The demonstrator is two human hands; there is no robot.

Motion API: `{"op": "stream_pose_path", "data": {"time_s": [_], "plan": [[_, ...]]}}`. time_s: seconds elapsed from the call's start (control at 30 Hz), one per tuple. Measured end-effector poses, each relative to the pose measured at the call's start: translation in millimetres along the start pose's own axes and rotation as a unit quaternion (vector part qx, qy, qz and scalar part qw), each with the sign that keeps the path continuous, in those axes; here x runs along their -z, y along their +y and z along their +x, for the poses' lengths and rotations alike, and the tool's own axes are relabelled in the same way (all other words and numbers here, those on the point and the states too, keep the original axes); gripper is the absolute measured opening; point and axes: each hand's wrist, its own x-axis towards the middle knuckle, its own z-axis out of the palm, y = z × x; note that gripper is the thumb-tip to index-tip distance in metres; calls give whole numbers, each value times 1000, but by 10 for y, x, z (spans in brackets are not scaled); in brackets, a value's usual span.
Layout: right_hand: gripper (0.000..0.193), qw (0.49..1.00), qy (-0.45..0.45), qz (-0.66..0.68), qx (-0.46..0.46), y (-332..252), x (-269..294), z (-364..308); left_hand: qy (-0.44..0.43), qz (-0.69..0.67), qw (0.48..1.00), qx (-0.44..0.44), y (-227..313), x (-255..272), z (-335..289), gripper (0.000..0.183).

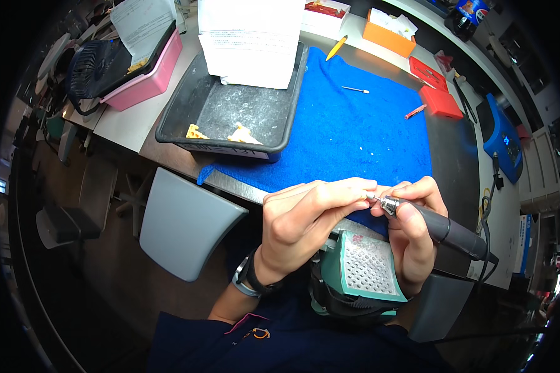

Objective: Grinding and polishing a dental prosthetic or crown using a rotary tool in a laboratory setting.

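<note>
Head view looks down on a dark workbench [454, 155] covered by a blue terry cloth mat [354, 137]. Near the centre of the picture, toward 5 o'clock, the right hand [417, 230] is clenched around a dark grey pen-shaped rotary handpiece [445, 229], whose silver metal chuck [389, 205] points to 9 o'clock. A black cable runs off the tool's back end toward 4 o'clock. The left hand [305, 217] meets the chuck from 9 o'clock, its fingertips [361, 186] pinched together just at the tool's tip; whatever they grip is too small to tell. A dark wristwatch [249, 280] sits on the left wrist.

Just below both hands, at 6 o'clock, is a green-framed perforated metal grille box [364, 267]. At 11 o'clock on the mat rests a black rectangular plastic tray [230, 115], dusty inside, with small yellow pieces [196, 132] at its near edge and white paper sheets [249, 40] over its far end. A pink plastic bin [146, 81] lies further out at 10 o'clock. At 1 o'clock sit an orange box [389, 38] and red flat cases [438, 99]; a blue device [501, 140] lies at 2 o'clock.
</note>
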Motion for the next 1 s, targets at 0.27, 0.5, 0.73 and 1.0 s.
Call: {"op": "stream_pose_path", "data": {"time_s": [0.27, 0.5, 0.73, 1.0], "plan": [[16, 1000, 2, -2, -12, -11, -5, -13, 9, 8, 1000, 13, 24, 1, 0, 25], [16, 1000, 4, 5, -7, 3, 10, -13, 11, 15, 1000, 10, 35, 4, 16, 26], [14, 1000, -4, 0, -3, 7, 4, -12, 13, 23, 1000, 12, 38, 6, 8, 25], [15, 1000, -6, 18, 1, -7, 8, -2, 36, 4, 999, 18, 11, -47, 8, 28]]}}
